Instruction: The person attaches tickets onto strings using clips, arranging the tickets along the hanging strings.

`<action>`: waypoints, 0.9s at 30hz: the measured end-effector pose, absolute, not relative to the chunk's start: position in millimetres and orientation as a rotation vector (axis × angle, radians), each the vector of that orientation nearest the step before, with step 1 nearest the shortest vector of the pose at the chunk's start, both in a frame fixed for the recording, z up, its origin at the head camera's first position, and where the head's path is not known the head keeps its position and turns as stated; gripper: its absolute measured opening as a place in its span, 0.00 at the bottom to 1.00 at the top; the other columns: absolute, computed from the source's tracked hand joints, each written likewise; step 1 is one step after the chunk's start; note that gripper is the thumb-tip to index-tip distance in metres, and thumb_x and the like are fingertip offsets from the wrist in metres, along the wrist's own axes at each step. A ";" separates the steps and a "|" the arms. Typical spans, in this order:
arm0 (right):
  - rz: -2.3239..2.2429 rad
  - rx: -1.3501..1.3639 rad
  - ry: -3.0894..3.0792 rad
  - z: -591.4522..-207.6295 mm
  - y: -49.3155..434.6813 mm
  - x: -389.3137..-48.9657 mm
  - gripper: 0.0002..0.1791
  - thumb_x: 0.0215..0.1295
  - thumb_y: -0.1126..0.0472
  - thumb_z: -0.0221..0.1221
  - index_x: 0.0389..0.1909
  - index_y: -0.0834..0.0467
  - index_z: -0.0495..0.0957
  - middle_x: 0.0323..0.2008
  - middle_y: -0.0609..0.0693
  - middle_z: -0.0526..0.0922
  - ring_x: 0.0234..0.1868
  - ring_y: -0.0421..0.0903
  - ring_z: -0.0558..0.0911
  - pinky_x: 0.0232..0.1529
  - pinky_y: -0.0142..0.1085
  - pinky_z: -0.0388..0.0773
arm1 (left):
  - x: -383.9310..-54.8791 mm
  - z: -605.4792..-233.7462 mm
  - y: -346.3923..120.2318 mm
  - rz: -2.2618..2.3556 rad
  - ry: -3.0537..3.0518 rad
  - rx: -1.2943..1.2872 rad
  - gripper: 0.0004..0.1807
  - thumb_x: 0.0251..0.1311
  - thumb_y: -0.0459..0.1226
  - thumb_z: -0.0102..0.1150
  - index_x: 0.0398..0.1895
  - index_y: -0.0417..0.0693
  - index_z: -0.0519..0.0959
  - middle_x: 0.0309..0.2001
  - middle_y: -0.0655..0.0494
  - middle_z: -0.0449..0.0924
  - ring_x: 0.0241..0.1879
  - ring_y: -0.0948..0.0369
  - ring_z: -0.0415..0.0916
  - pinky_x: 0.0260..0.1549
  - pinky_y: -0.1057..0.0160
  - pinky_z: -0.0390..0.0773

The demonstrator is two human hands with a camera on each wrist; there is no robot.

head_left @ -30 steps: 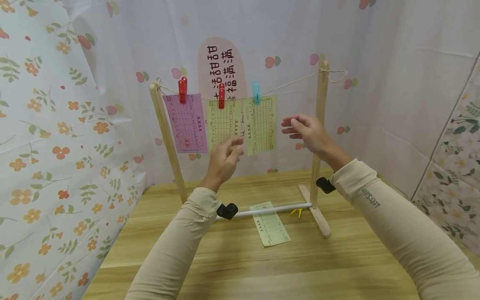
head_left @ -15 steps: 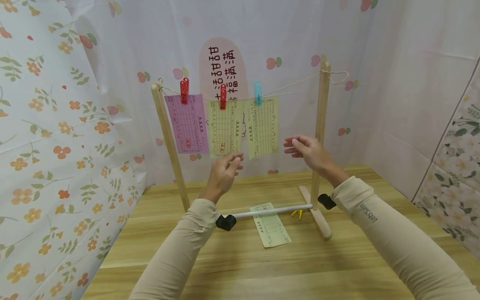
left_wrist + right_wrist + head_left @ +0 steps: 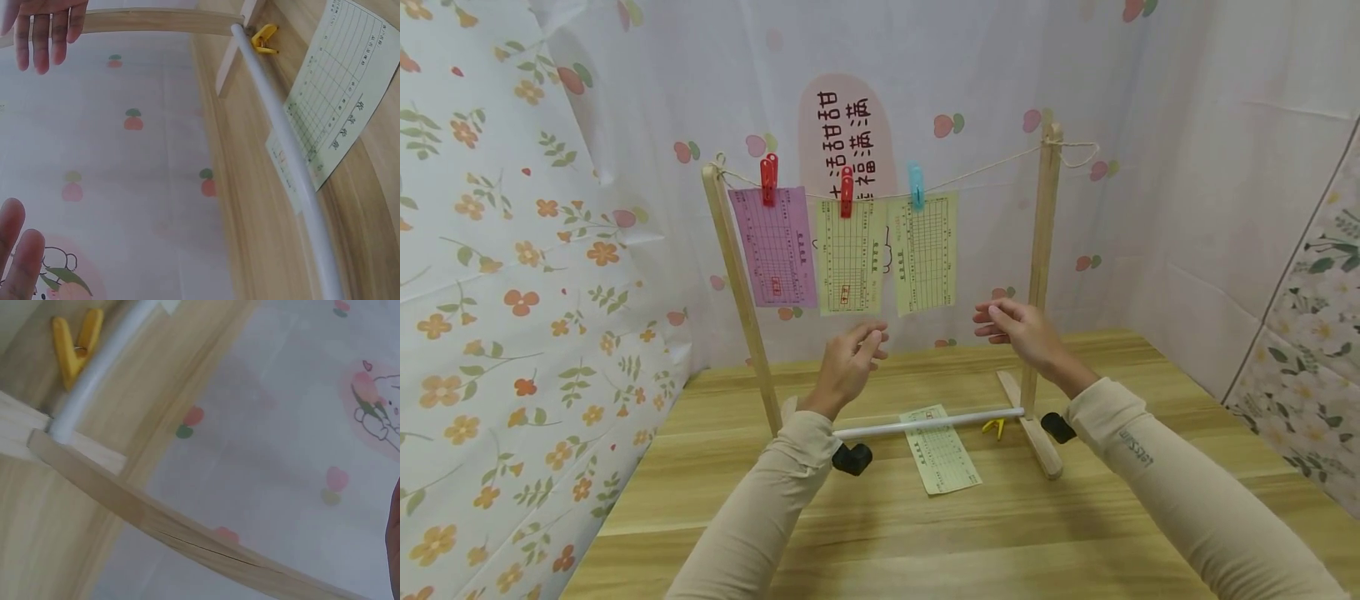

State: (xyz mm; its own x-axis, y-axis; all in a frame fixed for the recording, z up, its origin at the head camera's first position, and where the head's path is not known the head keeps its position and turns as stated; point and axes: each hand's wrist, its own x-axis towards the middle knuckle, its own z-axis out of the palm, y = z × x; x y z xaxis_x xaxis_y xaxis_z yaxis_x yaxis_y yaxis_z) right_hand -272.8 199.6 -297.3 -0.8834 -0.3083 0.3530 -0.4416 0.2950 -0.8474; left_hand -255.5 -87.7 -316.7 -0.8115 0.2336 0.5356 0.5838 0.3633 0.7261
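My left hand (image 3: 848, 367) hovers below the middle yellow slip (image 3: 850, 258), fingers loosely bent and holding nothing. To its right, my right hand (image 3: 1018, 332) hangs in the air by the right wooden post (image 3: 1042, 250), also with nothing in it. A purple slip (image 3: 773, 250) and the middle slip hang from a string under red clothespins (image 3: 769, 180). Beside them, a blue clothespin (image 3: 917, 187) holds another yellow slip (image 3: 927, 258). One more yellow slip (image 3: 942, 462) lies on the table, partly under a white rod (image 3: 958, 418). Near the rod's right end is a yellow clothespin (image 3: 76, 350).
The rod joins the feet of the wooden stand, whose left post (image 3: 741, 292) leans slightly. The string (image 3: 985, 169) slopes up to the right post. Behind stands a patterned curtain (image 3: 985, 75); the wooden table (image 3: 925, 542) spreads in front.
Both hands have moved down, away from the hanging slips; the left hand no longer overlaps the middle slip. The hanging slips and the things on the table stay put.
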 end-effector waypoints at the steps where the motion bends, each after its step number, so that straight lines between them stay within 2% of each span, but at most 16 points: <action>1: 1.659 0.701 -2.430 -299.5 200.0 -272.5 0.25 0.79 0.56 0.40 0.61 0.74 0.67 0.55 0.70 0.75 0.54 0.63 0.78 0.51 0.38 0.78 | -255.6 -318.5 -87.6 -1.435 -2.288 -0.721 0.20 0.73 0.39 0.41 0.54 0.35 0.77 0.46 0.41 0.82 0.38 0.49 0.83 0.33 0.50 0.84; 4: 1.675 0.687 -2.444 -306.6 201.8 -272.5 0.25 0.79 0.56 0.40 0.61 0.74 0.66 0.55 0.70 0.74 0.54 0.63 0.77 0.52 0.39 0.78 | -255.6 -324.7 -87.3 -1.450 -2.292 -0.721 0.20 0.72 0.38 0.41 0.54 0.35 0.77 0.46 0.40 0.82 0.38 0.47 0.83 0.34 0.49 0.83; 9: 1.675 0.688 -2.471 -318.9 205.2 -273.4 0.26 0.79 0.56 0.39 0.61 0.75 0.65 0.57 0.71 0.73 0.55 0.63 0.77 0.54 0.45 0.76 | -254.4 -334.4 -86.8 -1.425 -2.326 -0.721 0.20 0.73 0.39 0.41 0.55 0.36 0.77 0.47 0.40 0.82 0.39 0.45 0.83 0.32 0.57 0.84; 12: 1.677 0.676 -2.480 -327.2 207.0 -274.0 0.26 0.79 0.55 0.41 0.61 0.75 0.65 0.57 0.71 0.72 0.55 0.63 0.77 0.54 0.45 0.77 | -253.1 -339.8 -86.4 -1.408 -2.346 -0.725 0.19 0.72 0.39 0.42 0.55 0.36 0.77 0.47 0.41 0.82 0.39 0.46 0.83 0.32 0.60 0.83; 21: 1.576 0.652 -2.533 -351.7 211.0 -273.6 0.23 0.77 0.57 0.46 0.58 0.73 0.69 0.54 0.69 0.76 0.51 0.62 0.79 0.50 0.49 0.79 | -248.9 -358.2 -84.0 -1.301 -2.461 -0.707 0.19 0.72 0.42 0.46 0.57 0.40 0.77 0.48 0.44 0.81 0.38 0.53 0.83 0.36 0.57 0.82; 27: 1.426 0.621 -2.589 -363.4 212.2 -270.3 0.19 0.73 0.59 0.53 0.55 0.71 0.72 0.49 0.65 0.80 0.47 0.57 0.82 0.47 0.46 0.80 | -248.1 -369.9 -82.0 -1.264 -2.510 -0.721 0.18 0.70 0.41 0.50 0.57 0.40 0.76 0.49 0.44 0.81 0.39 0.50 0.82 0.37 0.55 0.83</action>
